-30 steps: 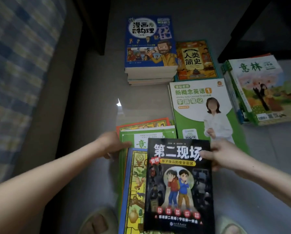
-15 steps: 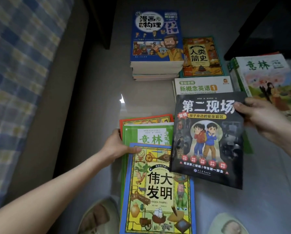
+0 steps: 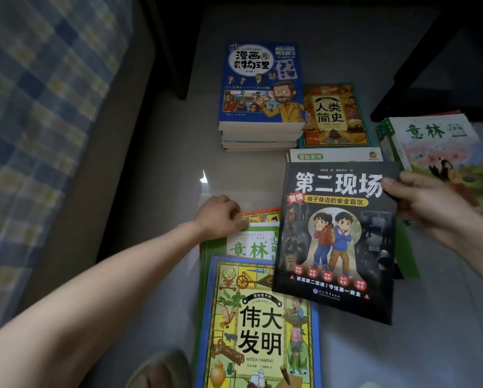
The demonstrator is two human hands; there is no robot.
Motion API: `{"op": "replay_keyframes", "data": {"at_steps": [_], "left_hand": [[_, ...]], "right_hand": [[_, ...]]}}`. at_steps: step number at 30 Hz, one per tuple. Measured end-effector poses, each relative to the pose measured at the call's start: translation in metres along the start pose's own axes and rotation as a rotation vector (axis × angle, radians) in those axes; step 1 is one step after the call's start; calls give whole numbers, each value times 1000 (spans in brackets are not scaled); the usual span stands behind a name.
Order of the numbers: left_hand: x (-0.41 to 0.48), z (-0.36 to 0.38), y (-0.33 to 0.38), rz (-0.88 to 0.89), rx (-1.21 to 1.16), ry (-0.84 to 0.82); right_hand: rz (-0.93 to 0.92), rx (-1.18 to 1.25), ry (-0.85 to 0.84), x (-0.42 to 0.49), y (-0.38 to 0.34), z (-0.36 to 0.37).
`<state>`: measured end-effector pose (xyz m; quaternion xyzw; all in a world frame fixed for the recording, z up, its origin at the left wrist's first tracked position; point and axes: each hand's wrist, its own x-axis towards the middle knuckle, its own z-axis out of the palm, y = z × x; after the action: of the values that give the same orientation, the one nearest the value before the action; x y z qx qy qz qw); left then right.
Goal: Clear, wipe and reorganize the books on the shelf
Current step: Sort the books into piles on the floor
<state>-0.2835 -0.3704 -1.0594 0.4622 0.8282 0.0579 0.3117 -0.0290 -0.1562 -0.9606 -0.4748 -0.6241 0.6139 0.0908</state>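
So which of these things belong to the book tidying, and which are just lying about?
Part of the job: black book in the right hand; near pile touched by the left hand; blue-topped stack; orange book; magazines on the right.
Just lying about: checked bedding; dark furniture leg; slipper.

Black book [image 3: 335, 242]: white title, yellow strip, 2 figures in red and blue. Left of it: green-and-white book [image 3: 248, 247], orange-edged book [image 3: 262, 215]. Below-left: yellow book [image 3: 259, 326], blue border, black title. Above it: blue book [image 3: 259, 82]; orange book [image 3: 334, 116], teal edge. Far left: bedspread [image 3: 38, 107], blue-yellow-white checks. Floor [image 3: 150, 177] grey.
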Motion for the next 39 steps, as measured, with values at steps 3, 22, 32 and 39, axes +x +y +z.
{"op": "replay_keyframes", "data": {"at_steps": [3, 22, 32, 39], "left_hand": [[-6, 7, 3, -12, 0, 12], [-22, -3, -37, -681, -1093, 209], [16, -17, -71, -790, -729, 384], [-9, -28, -43, -593, -102, 355]], "right_hand": [[-13, 52, -30, 1, -6, -2], [397, 221, -232, 84, -32, 165], [285, -170, -183, 99, -9, 195], [-94, -912, -564, 35, -17, 150]]}}
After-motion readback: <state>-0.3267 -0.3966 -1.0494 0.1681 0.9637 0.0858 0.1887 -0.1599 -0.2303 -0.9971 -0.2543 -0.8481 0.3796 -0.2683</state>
